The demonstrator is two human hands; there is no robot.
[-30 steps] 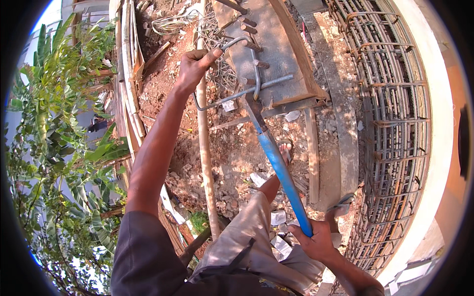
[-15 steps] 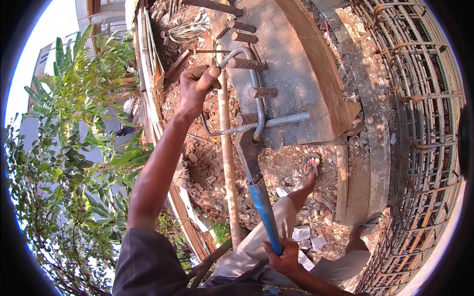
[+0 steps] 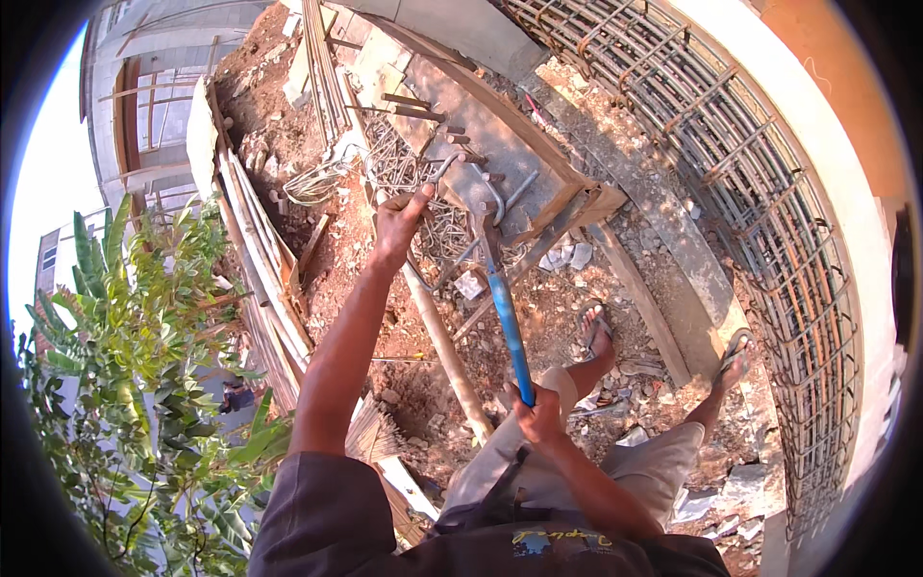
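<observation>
My left hand (image 3: 401, 223) is closed on one end of a bent steel rod (image 3: 442, 173), which runs among short steel pegs (image 3: 460, 157) standing on a board-topped bench (image 3: 524, 144). My right hand (image 3: 540, 412) is wrapped round the lower end of a bending bar with a blue handle (image 3: 508, 317). The bar's dark metal head (image 3: 486, 231) meets the rod's near bend at the bench's front end. Another straight grey bar (image 3: 520, 189) lies across the bench there. Exactly how the head grips the rod is too small to tell.
A heap of small bent rods (image 3: 389, 159) lies left of the bench. A wooden pole (image 3: 450, 361) slants nearby. Long rebar cages (image 3: 740, 183) line the right side, and leafy plants (image 3: 144, 385) grow at left. Rubble covers the ground round my sandalled feet (image 3: 596, 332).
The view has shifted and turned, so the bench looks smaller and farther off, and the heap of rods shows. Both hands keep their holds on the rod and the blue-handled bar.
</observation>
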